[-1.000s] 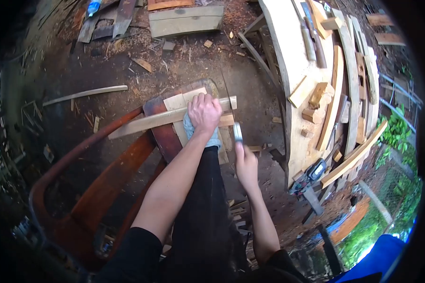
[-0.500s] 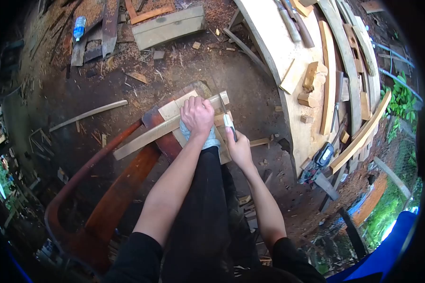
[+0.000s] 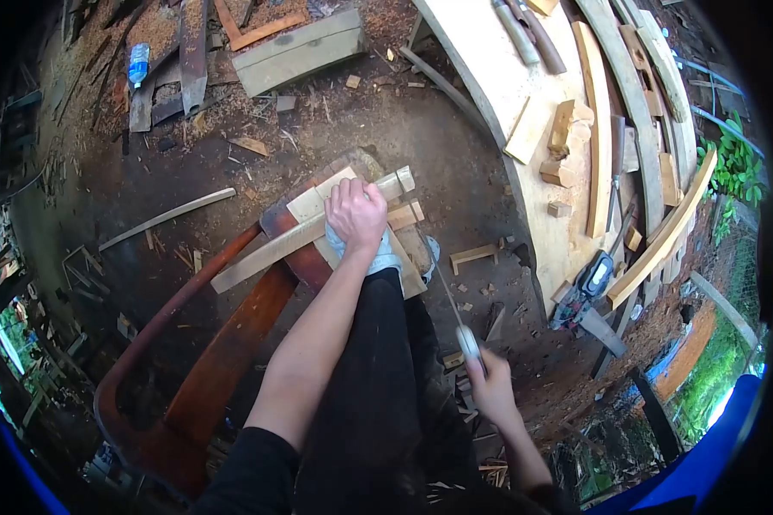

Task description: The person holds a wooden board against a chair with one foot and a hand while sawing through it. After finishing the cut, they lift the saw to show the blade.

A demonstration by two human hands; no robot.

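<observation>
My left hand is wrapped over a long pale wooden strip and presses it down. The strip lies slantwise across pale boards on a dark red wooden piece; a thin line crosses it near its right end. Under that hand a foot in a light blue sock or shoe is braced against the boards. Well to the lower right of the strip, my right hand is closed round the white-and-dark handle of a handsaw. Its thin blade points up toward the boards, apart from the strip.
At the right, a pale workbench carries wooden blocks, long curved strips and two dark tubular tools. A power tool sits at its lower edge. Wood scraps, a thick plank and a water bottle lie on the floor.
My right hand has drawn the saw away from the strip's right end, down and to the right. My left hand stays on the strip.
</observation>
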